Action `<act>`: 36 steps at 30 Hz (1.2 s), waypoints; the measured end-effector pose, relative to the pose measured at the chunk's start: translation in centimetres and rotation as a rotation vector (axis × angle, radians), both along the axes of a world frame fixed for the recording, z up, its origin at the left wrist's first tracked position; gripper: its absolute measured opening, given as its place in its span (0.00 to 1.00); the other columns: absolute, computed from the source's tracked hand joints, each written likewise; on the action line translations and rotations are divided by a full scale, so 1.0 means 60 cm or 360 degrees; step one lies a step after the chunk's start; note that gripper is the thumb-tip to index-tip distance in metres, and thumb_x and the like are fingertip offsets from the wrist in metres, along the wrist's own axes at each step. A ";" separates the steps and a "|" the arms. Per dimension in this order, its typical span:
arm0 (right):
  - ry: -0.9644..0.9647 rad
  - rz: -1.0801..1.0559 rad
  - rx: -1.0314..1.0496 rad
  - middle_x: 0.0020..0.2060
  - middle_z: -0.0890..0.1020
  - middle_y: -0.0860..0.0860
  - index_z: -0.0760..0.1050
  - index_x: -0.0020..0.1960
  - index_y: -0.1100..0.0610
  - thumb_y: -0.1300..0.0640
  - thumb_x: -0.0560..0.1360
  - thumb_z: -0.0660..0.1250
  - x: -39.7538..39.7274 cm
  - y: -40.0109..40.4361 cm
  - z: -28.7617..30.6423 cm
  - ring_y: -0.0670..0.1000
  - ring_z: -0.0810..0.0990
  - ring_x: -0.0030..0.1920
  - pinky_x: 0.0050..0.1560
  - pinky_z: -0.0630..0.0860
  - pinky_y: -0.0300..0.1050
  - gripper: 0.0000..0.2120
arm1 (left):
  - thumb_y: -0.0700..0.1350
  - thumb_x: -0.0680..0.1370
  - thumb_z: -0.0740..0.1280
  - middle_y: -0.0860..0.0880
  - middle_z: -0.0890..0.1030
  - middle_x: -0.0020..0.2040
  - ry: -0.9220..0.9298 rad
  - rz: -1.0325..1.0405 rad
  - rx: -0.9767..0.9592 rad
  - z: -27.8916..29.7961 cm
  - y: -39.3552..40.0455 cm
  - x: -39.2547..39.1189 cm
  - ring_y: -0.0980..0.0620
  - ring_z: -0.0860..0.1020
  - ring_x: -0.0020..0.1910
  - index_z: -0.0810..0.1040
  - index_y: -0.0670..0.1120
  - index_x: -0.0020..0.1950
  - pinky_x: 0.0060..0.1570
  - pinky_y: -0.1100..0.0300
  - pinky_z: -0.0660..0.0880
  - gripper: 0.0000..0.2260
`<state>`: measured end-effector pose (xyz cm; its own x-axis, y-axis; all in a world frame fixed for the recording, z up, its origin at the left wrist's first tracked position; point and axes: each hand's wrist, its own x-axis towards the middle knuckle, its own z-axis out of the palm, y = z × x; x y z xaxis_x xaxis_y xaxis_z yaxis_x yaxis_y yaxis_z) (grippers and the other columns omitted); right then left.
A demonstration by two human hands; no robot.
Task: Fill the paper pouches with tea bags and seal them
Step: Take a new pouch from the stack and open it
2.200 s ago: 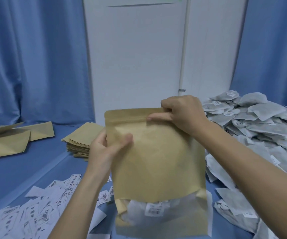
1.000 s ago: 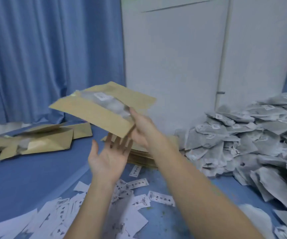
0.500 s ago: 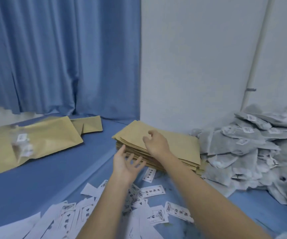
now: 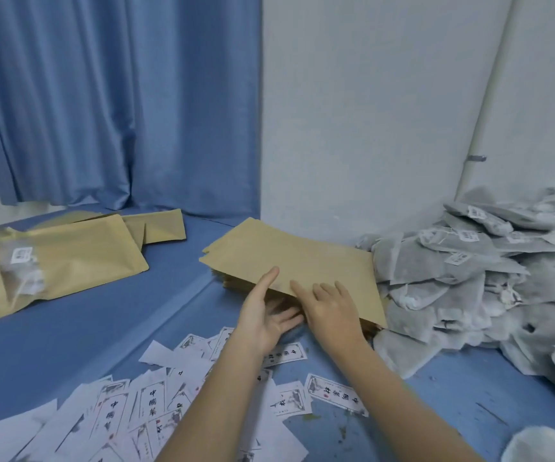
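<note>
A stack of empty brown paper pouches (image 4: 223,278) lies in the middle against the white wall. Its top pouch (image 4: 302,258) is raised at the near edge. My left hand (image 4: 263,315) pinches that edge, thumb on top and fingers underneath. My right hand (image 4: 331,305) rests on the same pouch with its fingers flat. Filled pouches (image 4: 79,261) lie in a loose heap at the left, one showing tea bags through its clear window (image 4: 19,275). A big heap of grey tea bags (image 4: 469,281) fills the right side.
Several printed white paper labels (image 4: 149,405) are scattered over the blue table (image 4: 69,345) in front of me. Blue curtains (image 4: 103,95) hang behind at the left. A white wall (image 4: 369,111) with a pipe stands behind the stack.
The filled pouch left my right hand and landed on the left heap. Both hands came down to the stack, and the top empty pouch is now lifted at its near edge.
</note>
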<state>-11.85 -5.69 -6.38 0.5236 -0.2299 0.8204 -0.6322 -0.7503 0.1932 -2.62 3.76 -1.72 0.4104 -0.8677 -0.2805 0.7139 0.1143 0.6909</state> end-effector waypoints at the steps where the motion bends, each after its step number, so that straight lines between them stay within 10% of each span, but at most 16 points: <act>1: -0.0095 0.0061 -0.0025 0.30 0.80 0.52 0.82 0.52 0.54 0.62 0.64 0.74 -0.003 0.014 -0.004 0.54 0.80 0.32 0.41 0.80 0.46 0.17 | 0.47 0.74 0.70 0.39 0.79 0.57 -0.0046 -0.0005 -0.0054 0.005 0.002 -0.006 0.36 0.79 0.55 0.74 0.45 0.61 0.58 0.41 0.74 0.17; 7: -0.0302 0.0337 0.0181 0.46 0.82 0.58 0.80 0.58 0.59 0.64 0.72 0.65 -0.023 0.104 0.038 0.56 0.81 0.43 0.45 0.79 0.48 0.15 | 0.32 0.79 0.58 0.37 0.79 0.54 -0.0544 0.0440 -0.0159 0.046 0.027 -0.045 0.40 0.79 0.52 0.73 0.35 0.62 0.48 0.49 0.78 0.12; 11: -0.0240 0.0711 0.1130 0.64 0.74 0.50 0.68 0.70 0.52 0.61 0.76 0.59 -0.063 0.154 0.084 0.49 0.73 0.60 0.61 0.68 0.40 0.22 | 0.35 0.80 0.58 0.41 0.80 0.53 -0.1523 0.0860 0.0025 0.068 0.063 -0.058 0.42 0.77 0.53 0.73 0.39 0.59 0.53 0.57 0.72 0.10; 15: -0.1218 0.1182 0.2123 0.55 0.81 0.48 0.74 0.61 0.51 0.52 0.79 0.59 -0.110 0.184 0.148 0.46 0.81 0.53 0.55 0.76 0.38 0.13 | 0.25 0.73 0.54 0.49 0.74 0.34 -0.2360 0.1131 0.0020 0.080 0.103 -0.084 0.44 0.72 0.38 0.71 0.38 0.67 0.35 0.71 0.64 0.24; 18: -0.1668 0.1566 0.2485 0.44 0.85 0.52 0.78 0.49 0.56 0.47 0.78 0.57 -0.162 0.179 0.180 0.52 0.84 0.46 0.48 0.81 0.49 0.16 | 0.21 0.67 0.55 0.45 0.74 0.66 -0.2978 0.1088 0.0030 0.071 0.130 -0.108 0.42 0.75 0.52 0.53 0.60 0.73 0.52 0.57 0.70 0.45; 22: -0.1835 0.1443 0.2514 0.41 0.85 0.53 0.79 0.49 0.58 0.46 0.77 0.61 -0.217 0.173 0.187 0.49 0.84 0.42 0.40 0.81 0.44 0.17 | 0.20 0.69 0.56 0.41 0.67 0.72 -0.3477 0.0863 0.0348 0.030 0.148 -0.124 0.33 0.69 0.61 0.53 0.59 0.73 0.60 0.39 0.67 0.44; 24: -0.1913 0.1346 0.2545 0.27 0.81 0.49 0.78 0.46 0.60 0.49 0.79 0.61 -0.234 0.169 0.175 0.45 0.80 0.27 0.28 0.77 0.37 0.15 | 0.18 0.66 0.57 0.38 0.71 0.68 -0.3570 0.0807 0.0437 0.006 0.154 -0.131 0.31 0.72 0.57 0.61 0.55 0.73 0.55 0.37 0.70 0.44; 27: -0.1862 0.1138 0.2590 0.31 0.82 0.52 0.79 0.48 0.62 0.50 0.78 0.62 -0.247 0.162 0.154 0.49 0.81 0.32 0.32 0.78 0.40 0.15 | 0.16 0.59 0.60 0.36 0.75 0.63 -0.3661 0.0759 0.0515 -0.027 0.159 -0.133 0.31 0.76 0.51 0.69 0.52 0.71 0.48 0.39 0.74 0.47; 32: -0.1830 0.0763 0.2595 0.39 0.72 0.58 0.73 0.48 0.62 0.65 0.73 0.66 -0.250 0.148 0.128 0.54 0.70 0.37 0.34 0.70 0.43 0.05 | 0.30 0.75 0.56 0.46 0.49 0.77 -0.3581 -0.0164 0.0931 -0.058 0.162 -0.135 0.41 0.54 0.74 0.30 0.62 0.71 0.70 0.45 0.53 0.44; 36: -0.1931 0.0745 0.2694 0.39 0.77 0.60 0.76 0.46 0.68 0.67 0.72 0.68 -0.251 0.145 0.111 0.53 0.74 0.33 0.33 0.73 0.41 0.05 | 0.46 0.68 0.71 0.48 0.39 0.78 -0.2780 -0.0752 0.0585 -0.025 0.170 -0.144 0.49 0.39 0.76 0.34 0.56 0.76 0.74 0.50 0.47 0.51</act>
